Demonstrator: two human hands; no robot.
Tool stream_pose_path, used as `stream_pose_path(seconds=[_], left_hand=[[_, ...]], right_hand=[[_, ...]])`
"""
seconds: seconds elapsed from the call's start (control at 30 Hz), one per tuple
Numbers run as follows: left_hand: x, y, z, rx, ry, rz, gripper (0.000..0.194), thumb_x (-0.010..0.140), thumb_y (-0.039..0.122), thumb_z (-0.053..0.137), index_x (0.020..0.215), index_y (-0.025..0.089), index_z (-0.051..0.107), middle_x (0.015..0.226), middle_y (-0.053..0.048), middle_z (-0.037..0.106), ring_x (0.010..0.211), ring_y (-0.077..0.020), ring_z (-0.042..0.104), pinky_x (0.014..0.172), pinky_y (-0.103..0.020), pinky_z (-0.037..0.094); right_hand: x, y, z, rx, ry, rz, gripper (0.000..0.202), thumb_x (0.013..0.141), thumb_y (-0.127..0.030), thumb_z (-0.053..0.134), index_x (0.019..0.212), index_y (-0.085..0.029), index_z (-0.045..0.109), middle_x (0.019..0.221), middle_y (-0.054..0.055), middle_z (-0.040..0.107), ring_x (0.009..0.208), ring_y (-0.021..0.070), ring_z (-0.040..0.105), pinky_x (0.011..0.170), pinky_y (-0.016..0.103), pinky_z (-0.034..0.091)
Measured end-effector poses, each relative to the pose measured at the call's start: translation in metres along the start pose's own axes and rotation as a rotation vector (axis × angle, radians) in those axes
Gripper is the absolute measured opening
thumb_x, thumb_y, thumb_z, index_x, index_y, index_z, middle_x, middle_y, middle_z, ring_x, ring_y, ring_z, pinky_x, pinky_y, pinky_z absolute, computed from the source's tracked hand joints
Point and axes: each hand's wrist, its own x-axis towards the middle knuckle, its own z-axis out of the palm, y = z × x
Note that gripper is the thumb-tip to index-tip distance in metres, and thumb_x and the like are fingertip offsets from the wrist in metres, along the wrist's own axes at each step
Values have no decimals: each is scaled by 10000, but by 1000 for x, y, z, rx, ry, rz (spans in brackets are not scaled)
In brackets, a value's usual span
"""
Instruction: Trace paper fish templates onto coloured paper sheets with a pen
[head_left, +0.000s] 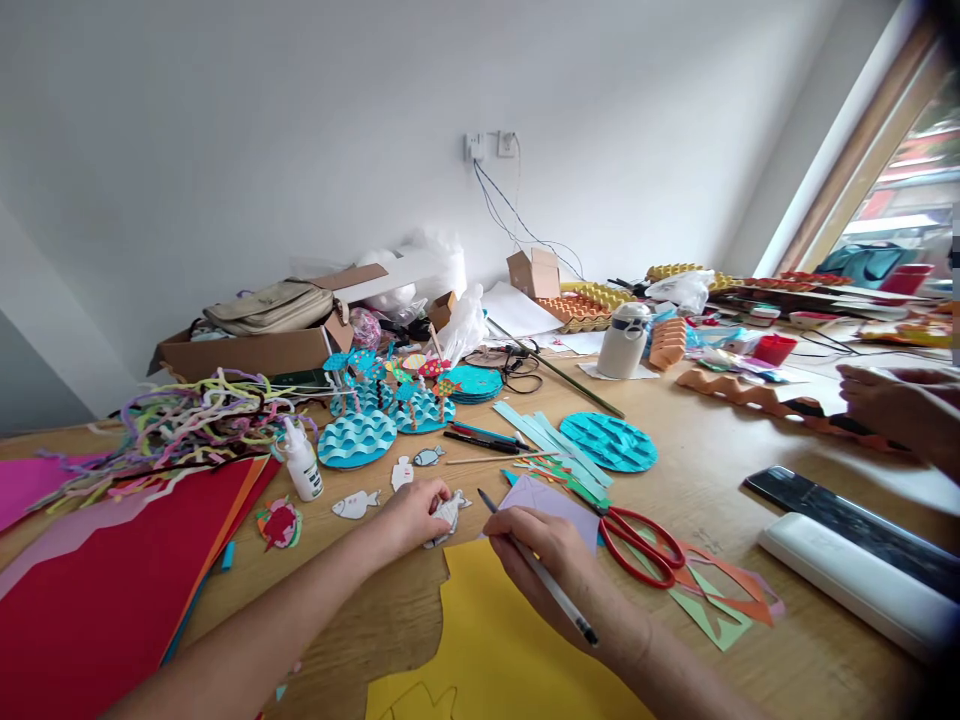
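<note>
My left hand (pixel 415 517) is closed, its thumb and fingertips pinching the edge of a white paper fish cutout (pixel 451 510) with drawn lines. My right hand (pixel 551 560) grips a pen (pixel 556 592) with a clear barrel, its tip pointing up and left toward that fish. Beneath the right hand lies a yellow paper sheet (pixel 495 650) with pencil outlines along its bottom. More paper fish rest nearby: a white one (pixel 356 504), a small white one (pixel 402 472) and a bluish one (pixel 429 457). A lilac paper piece (pixel 551 505) sits just beyond the right hand.
Red-handled scissors (pixel 641 545) lie among paper scraps on the right. A glue bottle (pixel 301 462) stands left, near coloured sheets (pixel 112 590) and pipe cleaners (pixel 187 425). Blue wave discs (pixel 356 440) are behind. Another person's hand (pixel 896 410) is at far right, beyond a phone (pixel 847 520).
</note>
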Motion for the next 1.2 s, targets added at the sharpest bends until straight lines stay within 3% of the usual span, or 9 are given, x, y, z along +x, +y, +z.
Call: stream_pose_path(seconds=[0.17, 0.47, 0.8, 1.0, 1.2], left_hand=[[-9, 12, -1, 196, 45, 69, 336, 729, 275, 704, 1026, 175, 583, 1112, -88, 550, 1050, -258, 519, 900, -395, 425], [-3, 2, -9, 381, 37, 121, 237, 893, 298, 564, 1089, 164, 573, 1159, -81, 562, 1039, -230, 549, 878, -443, 460], [-7, -18, -25, 471, 61, 95, 241, 907, 296, 543, 1107, 163, 563, 1166, -82, 552, 1024, -229, 551, 868, -445, 464], [-23, -22, -36, 492, 112, 99, 227, 876, 155, 526, 1096, 193, 561, 1136, -67, 538, 1077, -210, 511, 910, -332, 410], [-32, -39, -57, 521, 120, 71, 246, 904, 283, 549, 1114, 154, 559, 1141, -78, 564, 1007, -227, 563, 854, -442, 472]], right_hand=[[0, 1, 2, 29, -13, -1, 170, 857, -119, 417, 806, -183, 566, 673, 31, 642, 572, 129, 585, 524, 216, 423], [-2, 3, 0, 20, -39, 3, 159, 860, -126, 429, 835, -179, 576, 685, 31, 643, 588, 125, 582, 539, 210, 413], [3, 9, -4, -55, -40, -20, 139, 855, -168, 453, 808, -178, 583, 677, 36, 634, 603, 135, 564, 569, 223, 399], [5, 7, -11, -50, -45, 17, 131, 858, -168, 441, 803, -190, 558, 708, 35, 632, 649, 152, 574, 605, 243, 400], [5, 3, -13, -29, -35, -10, 146, 870, -171, 424, 804, -178, 554, 699, 46, 625, 648, 160, 576, 604, 252, 403]])
